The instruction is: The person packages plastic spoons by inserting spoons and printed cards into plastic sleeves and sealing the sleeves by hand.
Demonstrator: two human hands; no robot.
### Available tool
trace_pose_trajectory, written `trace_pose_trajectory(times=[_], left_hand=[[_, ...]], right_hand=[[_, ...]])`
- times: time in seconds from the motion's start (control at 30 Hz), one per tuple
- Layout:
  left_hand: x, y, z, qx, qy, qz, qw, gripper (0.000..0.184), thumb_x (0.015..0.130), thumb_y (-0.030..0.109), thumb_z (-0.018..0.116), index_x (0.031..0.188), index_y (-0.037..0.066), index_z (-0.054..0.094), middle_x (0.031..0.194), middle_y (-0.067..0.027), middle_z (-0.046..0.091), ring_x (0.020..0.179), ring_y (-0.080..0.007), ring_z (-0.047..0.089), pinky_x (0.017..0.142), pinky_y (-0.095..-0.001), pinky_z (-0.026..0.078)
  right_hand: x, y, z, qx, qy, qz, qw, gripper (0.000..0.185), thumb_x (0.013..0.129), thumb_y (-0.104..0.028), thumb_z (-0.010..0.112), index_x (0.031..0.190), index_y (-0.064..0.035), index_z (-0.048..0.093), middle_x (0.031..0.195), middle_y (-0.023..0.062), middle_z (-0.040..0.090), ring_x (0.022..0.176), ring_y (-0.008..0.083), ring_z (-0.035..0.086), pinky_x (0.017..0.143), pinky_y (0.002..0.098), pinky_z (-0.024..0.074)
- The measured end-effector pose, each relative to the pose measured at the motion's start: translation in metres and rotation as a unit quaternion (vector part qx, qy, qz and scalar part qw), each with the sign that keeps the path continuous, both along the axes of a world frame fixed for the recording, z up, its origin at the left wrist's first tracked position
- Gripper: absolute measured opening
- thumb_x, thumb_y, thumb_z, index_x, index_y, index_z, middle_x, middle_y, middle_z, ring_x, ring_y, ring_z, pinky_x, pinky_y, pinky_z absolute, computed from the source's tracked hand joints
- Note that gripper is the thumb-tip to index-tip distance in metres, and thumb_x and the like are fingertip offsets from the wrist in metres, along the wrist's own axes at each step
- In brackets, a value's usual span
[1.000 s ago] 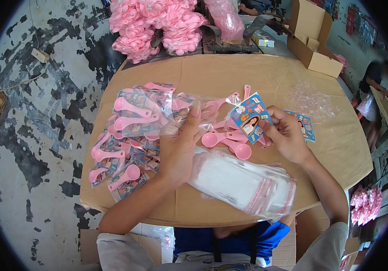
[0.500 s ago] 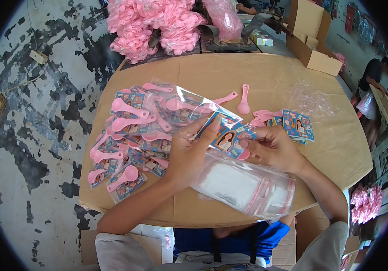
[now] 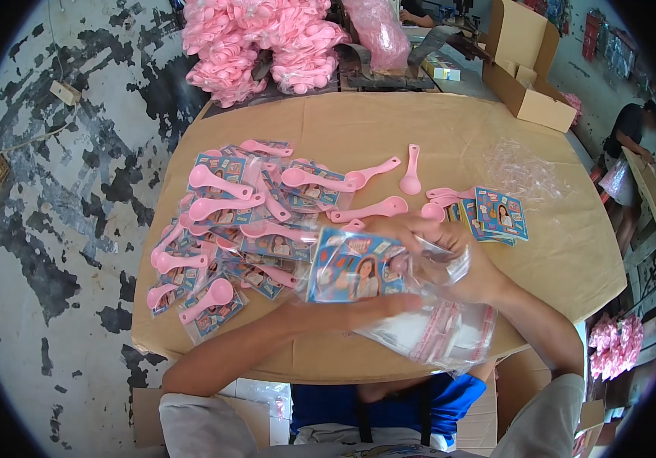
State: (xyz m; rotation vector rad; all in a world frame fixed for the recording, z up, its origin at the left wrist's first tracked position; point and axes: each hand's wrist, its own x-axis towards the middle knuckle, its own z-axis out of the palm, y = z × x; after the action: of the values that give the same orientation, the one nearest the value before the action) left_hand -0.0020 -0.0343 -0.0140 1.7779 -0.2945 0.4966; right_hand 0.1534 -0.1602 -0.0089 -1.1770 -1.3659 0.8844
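Observation:
A blue printed card (image 3: 347, 263) with a picture of a person sits in a clear plastic bag in front of me. My right hand (image 3: 458, 263) is closed on the bag's crumpled right end. Along the card's lower edge lies my left hand (image 3: 366, 309), its fingers stretched out and slightly blurred. Beneath the hands is a stack of clear plastic bags (image 3: 462, 336), partly hidden. Just beyond them rests a pink measuring spoon (image 3: 389, 206). To the left is a pile of bagged cards with pink spoons (image 3: 225, 206).
A stack of cards (image 3: 500, 214) and loose pink spoons are at the right, near a heap of clear plastic scraps (image 3: 523, 168). Bagged pink spoons (image 3: 267, 46) and an open carton (image 3: 534, 84) stand behind the table (image 3: 343, 118). Another person (image 3: 630, 145) stands far right.
The card has moved left and towards me, turning more level. My left hand has shifted from its upper left side to below it. My right hand now grips crumpled plastic.

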Motion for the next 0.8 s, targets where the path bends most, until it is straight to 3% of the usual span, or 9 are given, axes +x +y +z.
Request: trace_pose_trajectory(times=[0.07, 0.1, 0.17, 0.23, 0.3, 0.37, 0.5, 0.67, 0.8], left_hand=[[-0.017, -0.002, -0.001, -0.111, 0.089, 0.057, 0.988, 0.040, 0.084, 0.015, 0.071, 0.118, 0.008, 0.050, 0.134, -0.0129, 0.050, 0.123, -0.0247, 0.047, 0.099, -0.0370, 0.041], [-0.021, 0.012, -0.008, -0.158, 0.048, 0.080, 0.983, 0.040, 0.083, 0.014, 0.072, 0.116, 0.007, 0.052, 0.129, -0.0118, 0.053, 0.117, -0.0219, 0.050, 0.096, -0.0351, 0.043], [-0.024, 0.040, -0.024, -0.249, -0.031, 0.124, 0.960, 0.038, 0.081, 0.010, 0.074, 0.113, 0.006, 0.055, 0.121, -0.0095, 0.059, 0.106, -0.0162, 0.057, 0.089, -0.0313, 0.048], [-0.019, 0.047, -0.012, -0.270, -0.088, 0.166, 0.944, 0.037, 0.080, 0.007, 0.074, 0.113, 0.004, 0.056, 0.120, -0.0096, 0.060, 0.103, -0.0145, 0.059, 0.087, -0.0300, 0.050], [-0.009, 0.043, 0.022, -0.215, -0.130, 0.206, 0.946, 0.037, 0.081, 0.003, 0.072, 0.115, 0.003, 0.055, 0.125, -0.0120, 0.058, 0.109, -0.0168, 0.057, 0.089, -0.0310, 0.049], [-0.010, 0.044, 0.020, -0.127, -0.102, 0.215, 0.963, 0.039, 0.080, 0.003, 0.073, 0.115, 0.004, 0.055, 0.127, -0.0124, 0.057, 0.112, -0.0170, 0.056, 0.090, -0.0311, 0.049], [-0.011, 0.044, 0.019, -0.112, -0.047, 0.218, 0.968, 0.044, 0.077, -0.001, 0.072, 0.116, 0.006, 0.053, 0.127, -0.0143, 0.055, 0.116, -0.0211, 0.054, 0.097, -0.0350, 0.047], [-0.013, 0.050, 0.017, -0.132, -0.029, 0.247, 0.960, 0.049, 0.079, -0.001, 0.070, 0.123, 0.005, 0.049, 0.127, -0.0146, 0.055, 0.119, -0.0244, 0.054, 0.099, -0.0393, 0.047], [-0.007, 0.051, 0.010, -0.177, -0.051, 0.218, 0.958, 0.048, 0.081, 0.002, 0.069, 0.125, 0.005, 0.048, 0.126, -0.0135, 0.056, 0.116, -0.0235, 0.055, 0.097, -0.0399, 0.047]], right_hand=[[0.014, 0.004, -0.005, 0.020, -0.034, 0.042, 0.998, 0.028, 0.098, -0.027, 0.055, 0.107, -0.0027, 0.065, 0.111, 0.0070, 0.064, 0.102, 0.0136, 0.058, 0.083, 0.0318, 0.0480], [0.029, 0.009, -0.003, 0.030, -0.047, 0.071, 0.996, 0.031, 0.099, -0.029, 0.051, 0.106, -0.0025, 0.065, 0.112, 0.0071, 0.064, 0.102, 0.0150, 0.058, 0.084, 0.0333, 0.0478], [0.026, 0.023, 0.026, -0.023, -0.185, -0.046, 0.981, 0.029, 0.097, -0.027, 0.050, 0.100, -0.0030, 0.066, 0.104, 0.0086, 0.063, 0.096, 0.0219, 0.059, 0.086, 0.0362, 0.0468], [0.037, 0.048, 0.053, -0.043, -0.407, -0.118, 0.905, 0.021, 0.092, -0.020, 0.053, 0.095, -0.0042, 0.066, 0.097, 0.0104, 0.061, 0.091, 0.0284, 0.058, 0.087, 0.0378, 0.0460], [0.076, 0.088, 0.020, 0.024, -0.601, -0.128, 0.789, 0.022, 0.081, -0.012, 0.059, 0.101, -0.0058, 0.066, 0.096, 0.0131, 0.058, 0.094, 0.0337, 0.055, 0.086, 0.0377, 0.0467], [0.084, 0.107, -0.007, 0.017, -0.637, -0.124, 0.761, 0.026, 0.076, -0.008, 0.062, 0.102, -0.0067, 0.065, 0.096, 0.0130, 0.058, 0.099, 0.0337, 0.053, 0.086, 0.0362, 0.0469], [0.089, 0.127, -0.018, 0.082, -0.651, -0.151, 0.740, 0.030, 0.073, -0.006, 0.064, 0.103, -0.0066, 0.065, 0.096, 0.0156, 0.060, 0.097, 0.0341, 0.056, 0.085, 0.0359, 0.0478], [0.053, 0.059, 0.068, -0.171, -0.405, -0.172, 0.881, 0.023, 0.090, -0.012, 0.056, 0.110, -0.0030, 0.063, 0.095, 0.0216, 0.065, 0.088, 0.0334, 0.064, 0.082, 0.0375, 0.0483], [0.071, 0.020, 0.046, 0.013, -0.356, -0.165, 0.920, 0.027, 0.096, -0.023, 0.055, 0.109, -0.0011, 0.064, 0.099, 0.0207, 0.065, 0.088, 0.0318, 0.063, 0.076, 0.0389, 0.0479]])
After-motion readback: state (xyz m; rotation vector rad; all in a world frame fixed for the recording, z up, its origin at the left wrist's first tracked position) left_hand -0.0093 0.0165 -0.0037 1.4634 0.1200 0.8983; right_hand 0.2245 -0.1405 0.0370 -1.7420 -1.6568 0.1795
